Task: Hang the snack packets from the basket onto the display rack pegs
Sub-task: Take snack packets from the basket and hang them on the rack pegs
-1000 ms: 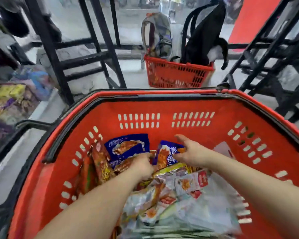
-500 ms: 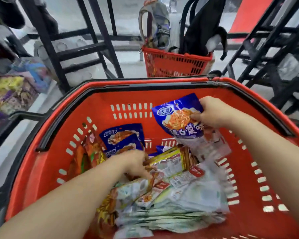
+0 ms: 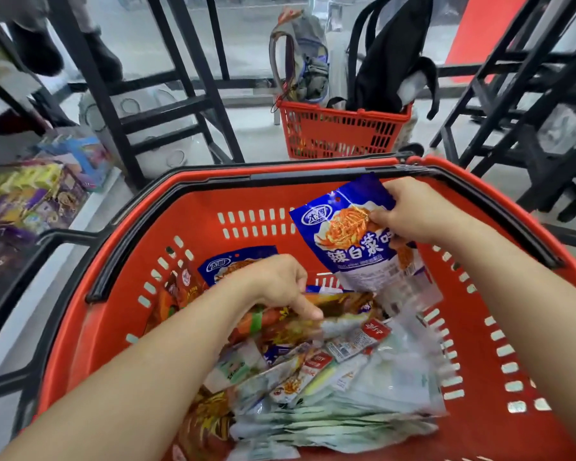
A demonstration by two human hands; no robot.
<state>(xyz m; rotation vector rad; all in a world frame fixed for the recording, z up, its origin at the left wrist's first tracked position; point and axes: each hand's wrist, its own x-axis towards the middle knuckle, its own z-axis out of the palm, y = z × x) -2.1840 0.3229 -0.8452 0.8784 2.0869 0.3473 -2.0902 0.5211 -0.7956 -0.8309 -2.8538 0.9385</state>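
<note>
Head view. A red shopping basket point(image 3: 263, 201) fills the lower frame, its black handle point(image 3: 130, 241) folded down along the left rim. Both bare forearms reach into it from the near edge.

Right hand point(image 3: 409, 211): raised above the far right part of the basket, fingers and thumb closed in a pinch on the upper right edge of a blue snack packet point(image 3: 343, 234). The packet hangs tilted, printed face toward the camera, clear of the basket floor; its pale lower end overlaps the heap beneath.

Left hand point(image 3: 276, 281): lowered at the basket's centre, fingers curled down over the far edge of an orange-brown packet point(image 3: 340, 304), thumb laid across its face, so that the hand grips it where it lies on the heap.

The heap of snack packets point(image 3: 346, 377) covers the basket floor, mostly pale and silvery, blurred at the near end. A second blue packet point(image 3: 233, 261) leans on the far left wall, just beyond the left hand.

Beyond the basket stand black metal rack frames point(image 3: 113, 94) on both sides. Between them, on the floor, a smaller red basket point(image 3: 340, 134) holds a black backpack point(image 3: 389, 61) and a grey backpack point(image 3: 306, 68). Colourful boxed goods point(image 3: 30, 194) lie at the left edge.
</note>
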